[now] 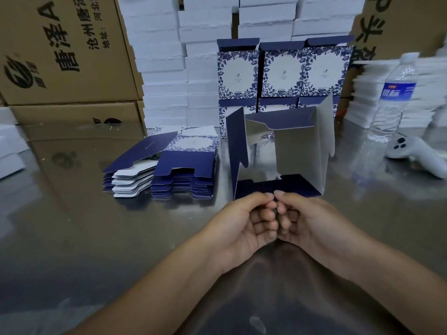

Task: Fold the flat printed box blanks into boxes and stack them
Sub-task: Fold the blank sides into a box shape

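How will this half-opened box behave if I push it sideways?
The half-opened box is thin card with loose flaps, so it will probably flex or skew. Empty, it looks light; on the shiny table it may slide.

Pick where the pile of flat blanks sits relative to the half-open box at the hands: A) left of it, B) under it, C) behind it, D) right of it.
A: the pile of flat blanks lies on the steel table, left of the half-open box, with a gap between them.
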### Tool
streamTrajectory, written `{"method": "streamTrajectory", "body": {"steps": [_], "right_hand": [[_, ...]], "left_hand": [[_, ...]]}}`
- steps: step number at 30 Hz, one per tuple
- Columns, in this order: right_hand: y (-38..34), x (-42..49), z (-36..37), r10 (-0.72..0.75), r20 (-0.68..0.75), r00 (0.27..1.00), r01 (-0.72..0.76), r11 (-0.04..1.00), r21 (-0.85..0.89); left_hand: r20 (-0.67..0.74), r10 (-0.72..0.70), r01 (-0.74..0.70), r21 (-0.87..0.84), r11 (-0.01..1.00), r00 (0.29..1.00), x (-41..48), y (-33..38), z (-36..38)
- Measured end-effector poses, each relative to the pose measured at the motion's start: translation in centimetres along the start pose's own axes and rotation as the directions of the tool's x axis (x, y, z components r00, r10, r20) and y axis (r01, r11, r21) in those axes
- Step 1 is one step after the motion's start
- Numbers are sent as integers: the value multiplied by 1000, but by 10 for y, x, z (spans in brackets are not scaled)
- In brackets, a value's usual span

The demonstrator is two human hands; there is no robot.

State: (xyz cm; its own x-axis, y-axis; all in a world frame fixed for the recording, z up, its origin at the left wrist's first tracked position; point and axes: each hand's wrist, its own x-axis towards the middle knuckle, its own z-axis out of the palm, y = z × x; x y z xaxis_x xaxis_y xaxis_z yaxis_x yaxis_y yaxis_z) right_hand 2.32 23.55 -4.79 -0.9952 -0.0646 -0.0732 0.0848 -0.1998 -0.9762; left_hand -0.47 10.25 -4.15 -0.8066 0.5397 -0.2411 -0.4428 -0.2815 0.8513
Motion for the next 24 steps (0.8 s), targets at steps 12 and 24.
{"method": "streamTrajectory", "body": {"steps": [12, 24], "right_hand": [[-12, 0, -3, 14, -214, 977, -63, 973, -223], [-3, 14, -38, -771, -37, 636, 381, 355, -854]], "left_hand": [[-62, -34, 34, -1, 999, 998, 2, 7, -6], [-197, 113, -59, 263, 963, 974, 9, 13, -21]]}}
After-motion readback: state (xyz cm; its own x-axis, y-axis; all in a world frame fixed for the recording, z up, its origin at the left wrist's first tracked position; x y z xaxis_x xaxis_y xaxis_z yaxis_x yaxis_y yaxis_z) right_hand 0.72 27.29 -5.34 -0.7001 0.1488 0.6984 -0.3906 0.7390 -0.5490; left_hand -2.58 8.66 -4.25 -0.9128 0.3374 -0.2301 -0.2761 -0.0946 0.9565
